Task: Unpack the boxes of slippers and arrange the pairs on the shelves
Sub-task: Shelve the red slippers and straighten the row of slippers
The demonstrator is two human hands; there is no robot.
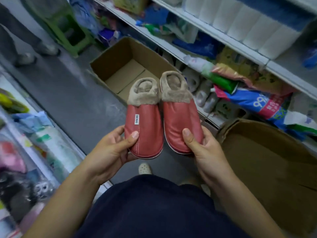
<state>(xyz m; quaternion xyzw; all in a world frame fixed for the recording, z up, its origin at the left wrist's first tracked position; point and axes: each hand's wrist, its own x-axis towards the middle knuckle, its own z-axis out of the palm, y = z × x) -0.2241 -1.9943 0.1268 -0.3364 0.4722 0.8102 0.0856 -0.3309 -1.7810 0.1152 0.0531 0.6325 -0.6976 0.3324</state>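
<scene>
Squarely in the middle of the frame, a pair of red slippers with beige fleece collars is held side by side, toes toward the camera. The left hand (111,148) grips the toe of the slipper with the HOME tag (144,127), thumb on top and fingers curled beneath. The right hand (204,150) holds the other slipper (180,121) the same way, thumb pressed on its upper. The two slippers nearly touch along their inner edges. Behind them, above centre, an open cardboard box (111,60) stands on the grey floor, its bare bottom showing. A second brown box (265,160) fills the lower right. On the right, white shelves (214,35) run diagonally, loaded with packaged goods and white paper rolls (248,28). On the lowest level sit blurred grey shapes (200,90) that may be more slippers. At upper left stand a green stool (68,31) and another person's legs (17,40).
</scene>
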